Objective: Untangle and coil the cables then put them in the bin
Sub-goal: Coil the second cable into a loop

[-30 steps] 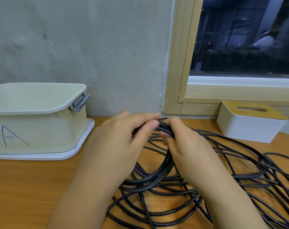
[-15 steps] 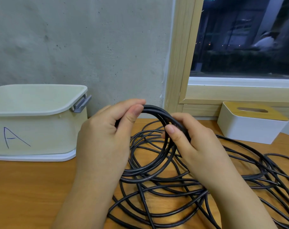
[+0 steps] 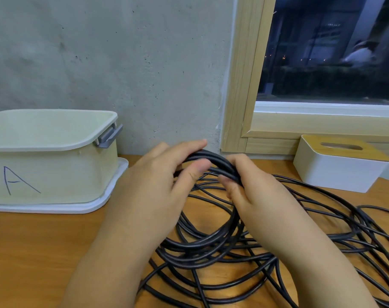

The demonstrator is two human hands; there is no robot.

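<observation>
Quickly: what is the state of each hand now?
Left hand: closed, holding the bundle of black rubber cable loops.
Right hand: closed on the same bundle.

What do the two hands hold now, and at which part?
Both the left hand and the right hand grip the black cable coil at the top of its loops.

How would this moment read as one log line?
stage: coiling | left hand: grips cable coil | right hand: grips same coil | bin: no cable visible inside
</observation>
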